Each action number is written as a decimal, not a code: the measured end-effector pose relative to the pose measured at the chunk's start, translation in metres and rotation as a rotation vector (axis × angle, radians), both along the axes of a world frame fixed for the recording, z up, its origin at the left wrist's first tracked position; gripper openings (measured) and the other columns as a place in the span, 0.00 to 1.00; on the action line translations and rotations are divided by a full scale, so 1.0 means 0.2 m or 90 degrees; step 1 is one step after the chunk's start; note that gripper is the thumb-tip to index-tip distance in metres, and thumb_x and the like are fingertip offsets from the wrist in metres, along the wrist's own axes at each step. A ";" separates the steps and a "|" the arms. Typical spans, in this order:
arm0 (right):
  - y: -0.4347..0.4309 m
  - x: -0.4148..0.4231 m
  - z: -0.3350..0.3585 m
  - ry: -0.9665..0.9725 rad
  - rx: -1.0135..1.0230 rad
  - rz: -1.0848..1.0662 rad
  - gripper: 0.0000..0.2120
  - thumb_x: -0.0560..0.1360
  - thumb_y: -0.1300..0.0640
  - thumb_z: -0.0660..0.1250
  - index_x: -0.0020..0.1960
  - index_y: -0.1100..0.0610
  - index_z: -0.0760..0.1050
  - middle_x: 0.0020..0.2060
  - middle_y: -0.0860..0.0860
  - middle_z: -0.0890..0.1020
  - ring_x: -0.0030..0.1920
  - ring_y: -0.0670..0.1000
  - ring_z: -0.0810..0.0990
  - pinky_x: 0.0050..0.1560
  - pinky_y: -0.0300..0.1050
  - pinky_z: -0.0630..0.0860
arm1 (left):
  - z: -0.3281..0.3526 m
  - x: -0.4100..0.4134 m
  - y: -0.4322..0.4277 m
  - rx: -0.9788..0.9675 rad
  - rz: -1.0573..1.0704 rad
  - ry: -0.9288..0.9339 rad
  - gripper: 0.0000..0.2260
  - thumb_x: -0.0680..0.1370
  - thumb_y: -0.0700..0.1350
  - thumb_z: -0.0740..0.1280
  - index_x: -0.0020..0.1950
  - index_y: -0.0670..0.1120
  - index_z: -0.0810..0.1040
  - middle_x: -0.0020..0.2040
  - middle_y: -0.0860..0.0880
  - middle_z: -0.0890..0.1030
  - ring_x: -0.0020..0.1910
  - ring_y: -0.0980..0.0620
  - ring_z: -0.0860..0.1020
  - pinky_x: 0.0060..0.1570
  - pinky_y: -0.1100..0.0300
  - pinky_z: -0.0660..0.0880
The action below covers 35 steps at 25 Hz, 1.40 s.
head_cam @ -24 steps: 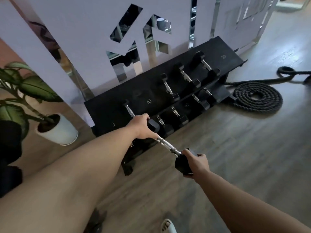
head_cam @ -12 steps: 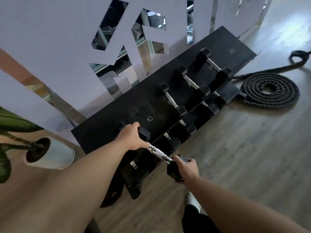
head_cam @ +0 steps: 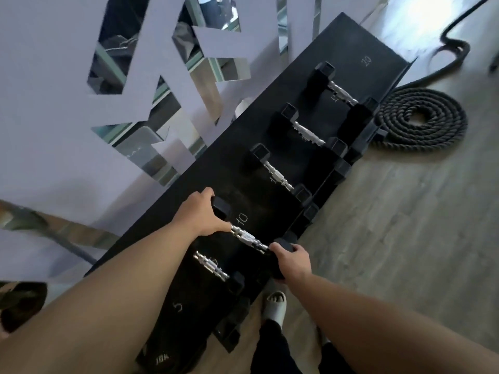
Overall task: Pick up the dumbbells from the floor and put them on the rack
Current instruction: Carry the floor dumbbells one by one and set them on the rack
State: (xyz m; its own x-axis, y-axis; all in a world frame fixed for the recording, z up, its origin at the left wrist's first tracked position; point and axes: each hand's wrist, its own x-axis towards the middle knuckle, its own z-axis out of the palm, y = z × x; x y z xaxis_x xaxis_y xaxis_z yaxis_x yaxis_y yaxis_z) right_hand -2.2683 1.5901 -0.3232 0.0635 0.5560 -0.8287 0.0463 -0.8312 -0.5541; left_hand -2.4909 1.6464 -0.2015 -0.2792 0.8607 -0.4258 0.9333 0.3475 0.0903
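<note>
A black dumbbell rack (head_cam: 270, 168) runs toward 1 o'clock; a coiled battle rope (head_cam: 421, 122) lies at 2 o'clock. The held dumbbell (head_cam: 248, 238) rests by the "10" mark, left hand (head_cam: 199, 214) and right hand (head_cam: 291, 260) each with grip clenched on a head.

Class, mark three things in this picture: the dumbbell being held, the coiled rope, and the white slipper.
held dumbbell (head_cam: 248, 238): head view, on its knurled chrome handle.
coiled rope (head_cam: 421, 120): head view, on the coil's inner turns.
white slipper (head_cam: 275, 306): head view, on its top strap.
</note>
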 end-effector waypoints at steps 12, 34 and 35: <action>0.25 -0.32 -0.26 -0.132 -0.024 -0.079 0.40 0.72 0.44 0.76 0.77 0.55 0.65 0.62 0.54 0.78 0.54 0.55 0.83 0.53 0.49 0.83 | -0.34 -0.26 0.41 -0.055 -0.053 -0.042 0.43 0.64 0.60 0.81 0.73 0.49 0.67 0.65 0.44 0.73 0.54 0.46 0.77 0.47 0.53 0.77; 0.48 0.11 0.14 -0.279 0.096 0.154 0.24 0.78 0.50 0.69 0.72 0.58 0.75 0.66 0.56 0.83 0.65 0.57 0.81 0.64 0.46 0.76 | -0.11 -0.20 0.66 -0.074 -0.194 -0.165 0.12 0.77 0.59 0.70 0.58 0.56 0.80 0.51 0.56 0.82 0.49 0.54 0.80 0.52 0.51 0.81; 0.50 0.17 0.20 -0.279 0.110 0.148 0.24 0.79 0.50 0.69 0.72 0.58 0.75 0.66 0.56 0.82 0.65 0.57 0.81 0.64 0.46 0.76 | -0.05 -0.13 0.70 -0.068 -0.212 -0.180 0.12 0.76 0.60 0.70 0.57 0.56 0.80 0.50 0.56 0.82 0.49 0.55 0.80 0.53 0.51 0.81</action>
State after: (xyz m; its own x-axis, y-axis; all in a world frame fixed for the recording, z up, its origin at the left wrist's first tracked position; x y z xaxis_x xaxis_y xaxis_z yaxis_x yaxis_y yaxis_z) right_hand -2.2339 1.6908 -0.2823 0.2418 0.7228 -0.6474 0.4769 -0.6696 -0.5694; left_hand -2.5167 1.7864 -0.2115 0.1452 0.8308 -0.5373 0.9398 0.0540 0.3375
